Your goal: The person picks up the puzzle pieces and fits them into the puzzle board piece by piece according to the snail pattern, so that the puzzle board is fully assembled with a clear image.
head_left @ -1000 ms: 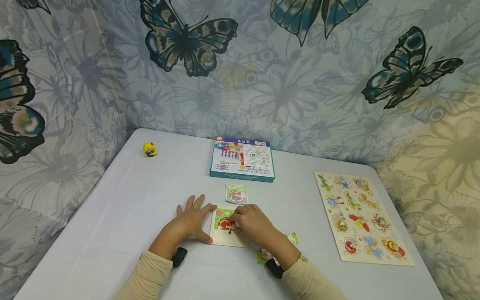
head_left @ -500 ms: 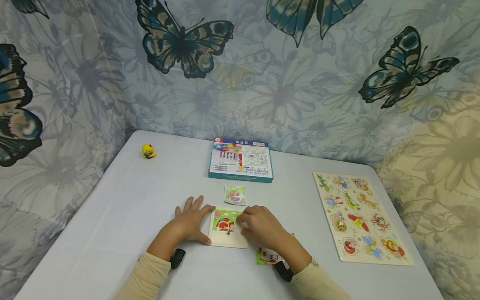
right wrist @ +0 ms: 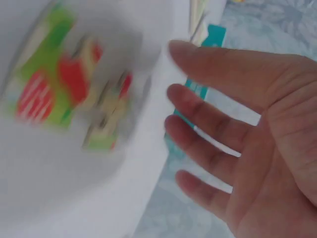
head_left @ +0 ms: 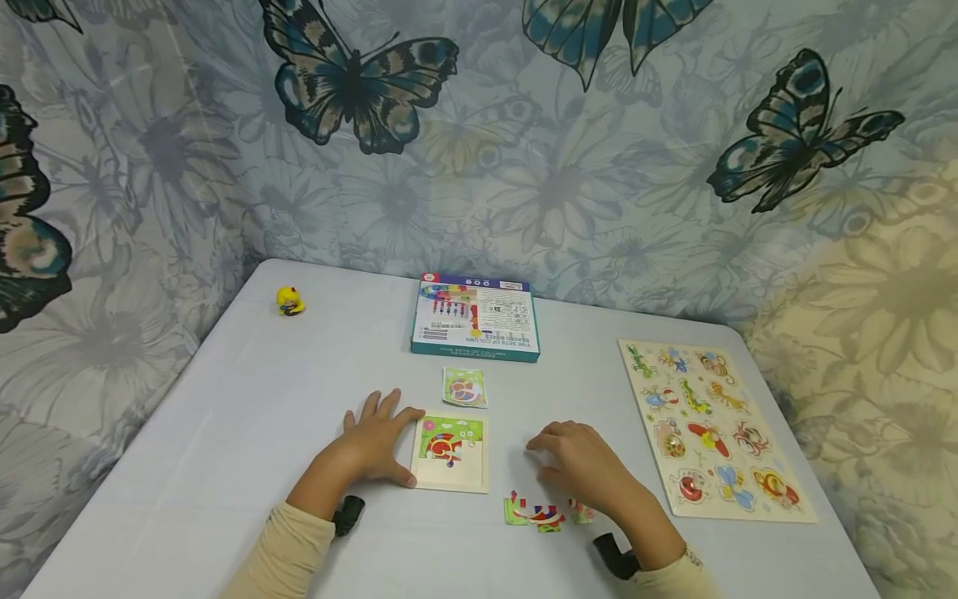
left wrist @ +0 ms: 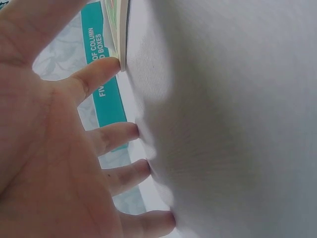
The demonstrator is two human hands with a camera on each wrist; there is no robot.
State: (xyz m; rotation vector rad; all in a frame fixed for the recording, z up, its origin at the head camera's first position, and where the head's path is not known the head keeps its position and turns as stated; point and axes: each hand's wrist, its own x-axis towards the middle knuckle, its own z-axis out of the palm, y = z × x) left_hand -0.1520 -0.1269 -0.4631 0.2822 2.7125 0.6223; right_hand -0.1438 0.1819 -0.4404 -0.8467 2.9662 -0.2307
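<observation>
Near the middle of the white table [head_left: 187,507] lies a puzzle board [head_left: 470,476], partly filled. The left hand [head_left: 372,445] touches its left edge, fingers spread; that light brace should stop it sliding. Just right and nearer the person lie loose pieces [head_left: 548,517]. The right hand [head_left: 590,467] hovers near them, fingers relaxed, pinching nothing; checking the picture card [head_left: 465,387] first would help, I think.

Yellow toy [head_left: 289,301], teal-edged box [head_left: 476,318], animal board [head_left: 703,510], butterfly-patterned backdrop [head_left: 569,191].

Left hand [head_left: 372,445] palm down, fingers splayed wide; right hand [head_left: 587,462] well apart, fingers loosely bent
</observation>
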